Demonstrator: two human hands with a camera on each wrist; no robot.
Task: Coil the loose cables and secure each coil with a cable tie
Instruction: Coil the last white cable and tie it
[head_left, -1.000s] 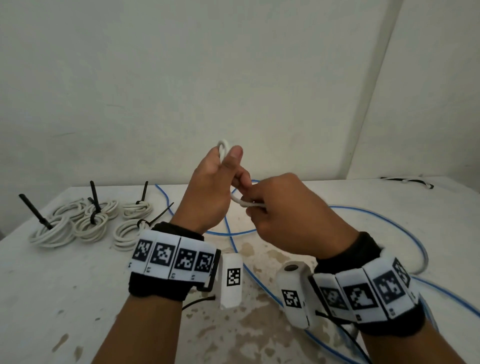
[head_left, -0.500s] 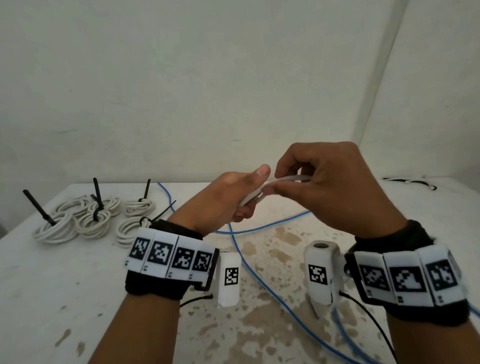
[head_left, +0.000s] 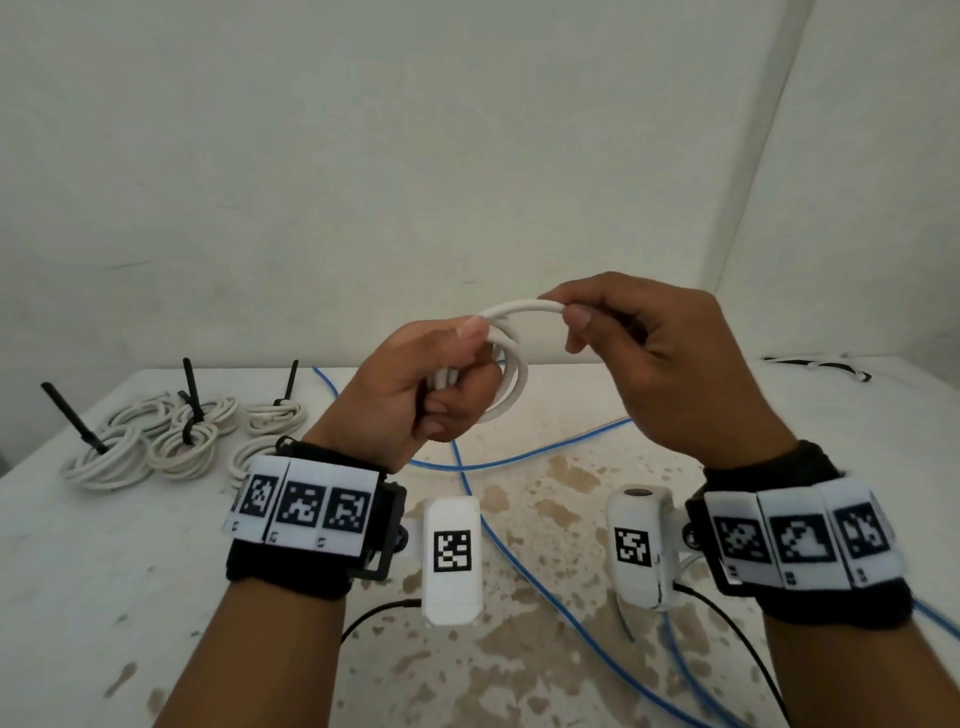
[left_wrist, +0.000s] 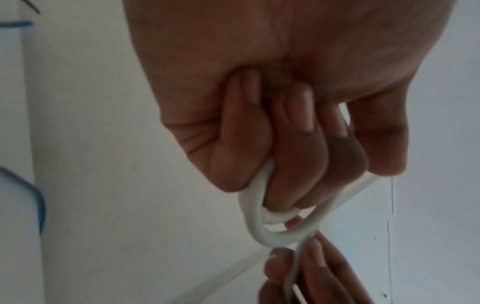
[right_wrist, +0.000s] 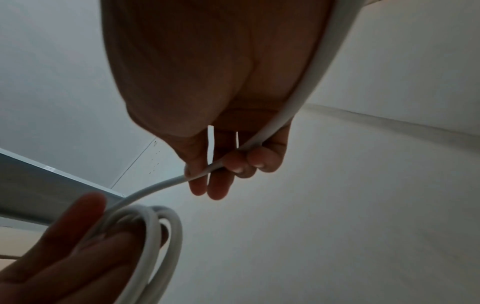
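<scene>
White cable (head_left: 511, 364) sits between both hands, held up in the middle of the frame above the counter (head_left: 519, 675). The left hand (head_left: 415, 384) has its fingers (left_wrist: 293, 144) curled tight round a small bundle of loops, thumb pressed on top. The right hand (head_left: 670, 364) pinches the free run between thumb and fingertips (right_wrist: 239, 164), just to the right of the bundle, the rest of its fingers loosely bent.

The short span between the two grips arches roughly level, left to right, so the cable's long axis at that spot runs across the picture. From the pinch the loose length trails back under the right palm — its end is out of sight. The loops stand nearly upright, hanging below and right of the left thumb. The coil lies left of the right fingers, and the next wrap would likely have to travel that way, over the left hand.

Farther out, at the left edge, four finished white coils (head_left: 171, 441) lie on the counter with black ties (head_left: 189, 400) sticking up. A blue cable (head_left: 519, 561) snakes loose across the stained surface below the hands — not yet coiled.
</scene>
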